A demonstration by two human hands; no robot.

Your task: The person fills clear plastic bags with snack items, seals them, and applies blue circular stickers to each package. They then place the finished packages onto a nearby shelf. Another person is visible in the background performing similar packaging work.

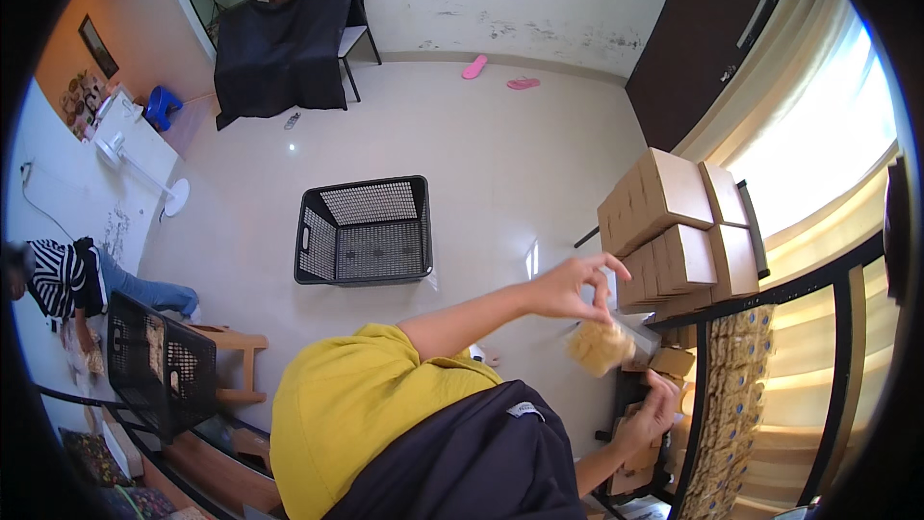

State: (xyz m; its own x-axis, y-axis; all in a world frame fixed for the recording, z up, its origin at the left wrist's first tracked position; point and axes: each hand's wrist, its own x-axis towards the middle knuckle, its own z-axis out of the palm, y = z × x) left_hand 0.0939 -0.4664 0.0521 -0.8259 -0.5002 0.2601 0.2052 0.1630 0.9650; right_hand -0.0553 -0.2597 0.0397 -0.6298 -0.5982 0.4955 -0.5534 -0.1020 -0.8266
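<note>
My left hand (577, 289) pinches the top of a small clear packet (600, 348) with pale yellow contents, which hangs blurred below the fingertips. My right hand (653, 404) is just below and to the right of the packet, apart from it, its fingers partly curled; whether anything is between them cannot be told. Right of both hands, rows of similar packets (733, 404) with blue dots hang or stand along a black metal rack (696, 404). Small open cardboard boxes (671, 361) lie on the rack behind my right hand.
An empty black plastic crate (364, 231) sits on the tiled floor. Stacked cardboard boxes (664, 231) stand at right. At far left, a person (65, 282) handles packets beside another black crate (162, 361) holding packets, near a wooden stool (249, 368). A white fan (148, 173) stands farther back.
</note>
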